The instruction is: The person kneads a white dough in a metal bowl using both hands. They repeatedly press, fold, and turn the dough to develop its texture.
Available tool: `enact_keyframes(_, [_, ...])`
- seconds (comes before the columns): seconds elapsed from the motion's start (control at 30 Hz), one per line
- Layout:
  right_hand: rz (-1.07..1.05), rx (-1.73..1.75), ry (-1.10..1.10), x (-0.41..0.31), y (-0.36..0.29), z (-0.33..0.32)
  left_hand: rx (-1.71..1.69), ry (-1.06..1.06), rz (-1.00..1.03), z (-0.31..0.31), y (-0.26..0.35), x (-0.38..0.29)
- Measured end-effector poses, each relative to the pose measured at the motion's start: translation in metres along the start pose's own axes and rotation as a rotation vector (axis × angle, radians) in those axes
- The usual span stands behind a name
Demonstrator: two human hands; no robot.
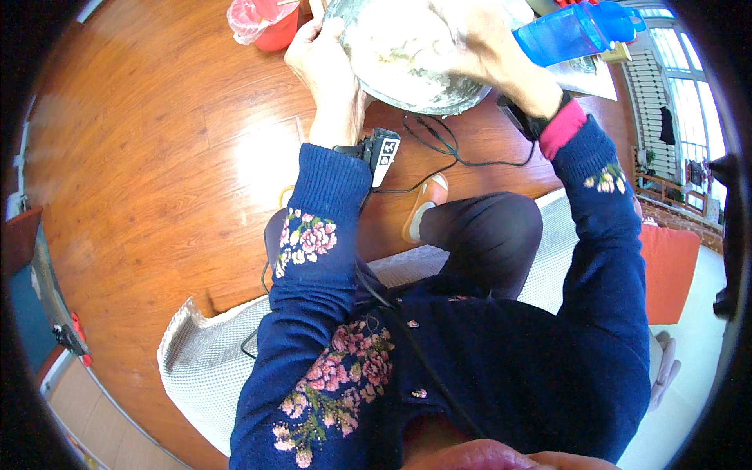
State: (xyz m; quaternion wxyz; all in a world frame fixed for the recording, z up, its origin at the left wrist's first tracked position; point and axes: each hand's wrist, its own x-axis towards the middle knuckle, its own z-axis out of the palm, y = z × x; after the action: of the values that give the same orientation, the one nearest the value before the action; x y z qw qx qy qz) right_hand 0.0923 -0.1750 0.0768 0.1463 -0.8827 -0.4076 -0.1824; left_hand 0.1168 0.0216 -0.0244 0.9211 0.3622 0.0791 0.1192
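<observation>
A large metal bowl (432, 106) is at the top of the view, partly cut off by the frame's edge. Inside it lies a pale, lumpy, floury mass like dough (399, 56), washed out by glare. My left hand (322, 61) grips the bowl's left rim, thumb on the edge. By its fingertips a wooden stick (317, 8) shows; whether the hand touches it is unclear. My right hand (470, 44) reaches over the right rim into the bowl, against the mass. Its fingers are lost in the bright light, so their hold is hidden.
Right of the bowl, a blue plastic bottle (564, 35) lies beside my right wrist. A red bin (279, 32) with a plastic liner stands at upper left. Black cables (458, 154) run from the wrist devices across the wooden floor (164, 147). I sit on a light woven cover (205, 346).
</observation>
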Motion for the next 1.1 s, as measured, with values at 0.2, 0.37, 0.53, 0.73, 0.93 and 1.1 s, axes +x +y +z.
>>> enact_keyframes(0.2, [-0.022, -0.098, -0.195, -0.043, -0.006, -0.009, 0.073, -0.010, 0.036, -0.003, -0.003, 0.004])
enact_keyframes(0.37, [-0.032, -0.156, -0.507, -0.029, 0.000, 0.004, 0.138, -0.025, 0.062, -0.003, -0.006, 0.003])
enact_keyframes(0.53, [0.084, -0.220, -0.755, -0.014, -0.001, 0.050, 0.182, -0.046, 0.074, -0.005, -0.005, 0.006])
enact_keyframes(0.73, [0.088, -0.004, -0.461, -0.020, 0.001, 0.040, 0.135, -0.018, 0.061, 0.001, 0.001, -0.001])
enact_keyframes(0.93, [0.136, -0.019, -0.176, -0.035, -0.004, -0.007, 0.156, 0.142, 0.114, 0.005, -0.010, -0.028])
enact_keyframes(1.1, [0.195, -0.063, -0.190, -0.047, -0.016, -0.015, 0.182, 0.145, 0.079, -0.003, -0.009, -0.046])
